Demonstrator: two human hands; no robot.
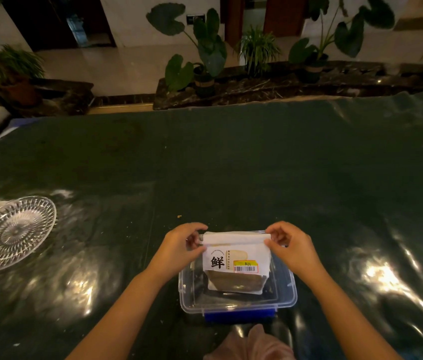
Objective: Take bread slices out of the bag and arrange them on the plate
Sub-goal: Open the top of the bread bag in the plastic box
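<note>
1. Cloth (252,344), pinkish and creased, shows at the bottom edge, nearest of all; one piece.
2. One clear plastic box (287,294), rectangular with rounded corners, sits on the tabletop (257,162) just beyond it. One blue clip (239,315) runs along its near rim.
3. One bag (236,258) stands upright inside the box. It is white paper on top with a black printed character, and a clear lower panel through which brown bread (233,280) shows; single slices cannot be counted. One yellow sticker (245,266) with a barcode is stuck to the front.
4. The bag's top is rolled into a flat white band, still shut.
5. Two bare hands meet at that band. The left hand (179,245) pinches its left end between thumb and fingers; its grip is nearly closed on the paper.
6. The right hand (292,245) pinches the right end the same way, fingers curled, grip nearly closed on the bag.
7. One small crumb (179,216) lies just beyond the left hand.
8. One plate (13,232), clear cut glass, round, with ribs fanning out from the centre, lies well apart to the left and holds nothing.
9. The tabletop is covered by a dark green glossy sheet, wrinkled, with bright glare patches.
10. Farthest off, several potted plants (205,61) with broad leaves stand along a dark stone ledge.
</note>
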